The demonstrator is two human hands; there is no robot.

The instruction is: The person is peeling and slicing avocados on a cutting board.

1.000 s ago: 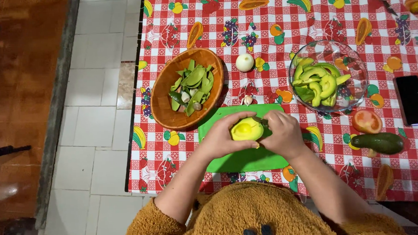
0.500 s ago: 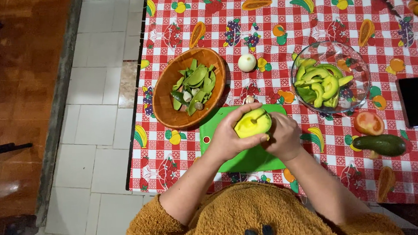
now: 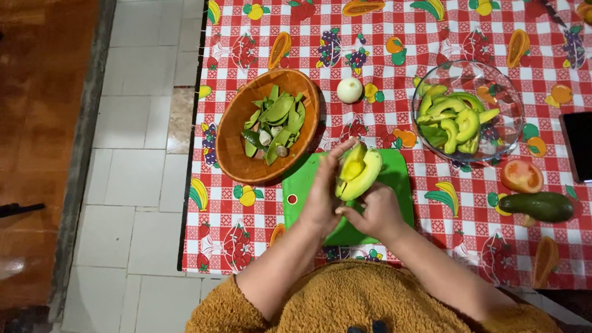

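I take the green cutting board (image 3: 396, 175) as my landmark. Just above its middle, lifted clear of its surface, I hold a peeled avocado (image 3: 357, 174), pale yellow-green, already split so that one piece stands a little proud of the other. My left hand (image 3: 321, 199) cups it from the board's left side, fingers curled up around the flesh; my right hand (image 3: 376, 213) comes in from below and the near side, thumb and fingertips pressed to the lower end. Both hands are closed on the fruit, neither spread wide.

I judge this thing light, soft and slick. With the skin off there is nothing dry to bear on, so a hard pinch would likely mash it or squirt it out. I would rather cradle it in a curved palm, taking hold along the broad flanks and not at the cut seam, where the pieces could slide apart.

To the left of the board and slightly beyond it sits a wooden bowl (image 3: 239, 155) holding green peels. Beyond the board's far edge lies a small white onion (image 3: 349, 89). To the right and beyond stands a glass bowl (image 3: 507, 134) of avocado slices. Right of the board lie a cut tomato (image 3: 521, 175) and a whole dark avocado (image 3: 537, 206), and further right a black phone (image 3: 585, 146). All rest on a red checked tablecloth (image 3: 436, 27) printed with fruit.
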